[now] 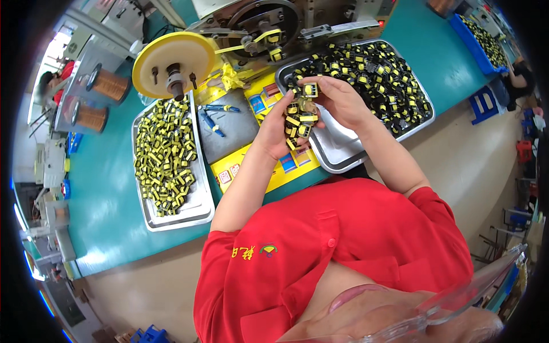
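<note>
My left hand (275, 132) is cupped around several small coil bobbins (293, 121), black with yellow tape wraps. Just above them, one more black-and-yellow coil bobbin (309, 90) sits at the fingertips of my right hand (345, 102), which is closed on it. Both hands are close together, over the near left edge of the right metal tray (337, 166), where more black-and-yellow bobbins (366, 74) are heaped. To the left, a second metal tray (194, 214) holds a pile of mostly yellow-wrapped bobbins (166, 151). The palms are partly hidden by the bobbins.
A machine (269, 23) with a large yellow tape roll (171, 64) stands behind the trays. Blue-handled cutters (211, 123) lie on a grey plate (229, 137). Copper wire spools (108, 84) are at left, a blue bin (480, 43) of bobbins at far right.
</note>
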